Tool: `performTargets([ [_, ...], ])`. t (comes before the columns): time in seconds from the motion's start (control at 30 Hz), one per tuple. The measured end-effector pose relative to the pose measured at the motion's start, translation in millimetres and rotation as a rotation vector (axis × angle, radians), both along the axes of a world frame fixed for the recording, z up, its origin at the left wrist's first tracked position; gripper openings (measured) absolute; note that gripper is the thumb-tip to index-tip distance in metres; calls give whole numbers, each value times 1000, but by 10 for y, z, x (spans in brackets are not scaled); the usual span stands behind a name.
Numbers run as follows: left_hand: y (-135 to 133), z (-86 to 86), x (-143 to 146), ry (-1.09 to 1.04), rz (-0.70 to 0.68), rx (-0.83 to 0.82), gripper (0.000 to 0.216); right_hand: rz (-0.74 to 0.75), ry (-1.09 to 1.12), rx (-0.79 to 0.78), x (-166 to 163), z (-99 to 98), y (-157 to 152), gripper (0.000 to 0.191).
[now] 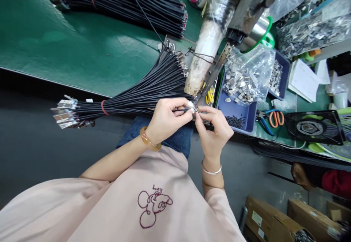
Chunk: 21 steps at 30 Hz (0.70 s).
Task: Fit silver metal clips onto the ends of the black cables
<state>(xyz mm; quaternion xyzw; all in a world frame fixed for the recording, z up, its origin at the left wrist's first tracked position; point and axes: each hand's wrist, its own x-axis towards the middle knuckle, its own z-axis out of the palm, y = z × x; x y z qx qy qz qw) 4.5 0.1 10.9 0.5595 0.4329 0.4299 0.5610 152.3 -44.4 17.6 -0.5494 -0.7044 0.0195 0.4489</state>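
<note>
My left hand is closed in a pinch on the end of a black cable, with white wrapping on a fingertip. My right hand pinches a small metal connector at that same cable end, so the fingertips of both hands nearly meet. Fine detail between them is too small to make out. Just beyond my hands fans a bundle of black cables, tied by a red band, with metal connectors at both ends. A soldering iron's narrow metal bar slants down close above my fingertips.
Beside the bar hangs a whitish extraction tube. Rightward are a blue tray of metal connectors and black bits, pliers, orange-handled scissors and a black fan. Another cable bundle lies at the back. Cardboard boxes stand below.
</note>
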Motion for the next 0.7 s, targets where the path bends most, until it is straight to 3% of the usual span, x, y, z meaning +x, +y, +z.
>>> performTargets([
  [0.23,32,-2,25,21,35,77,11,-21,-56,47,-9,-20,43,15],
  [0.7,20,-13,23,78,7,56,11,3,-128,77,21,-87,10,16],
])
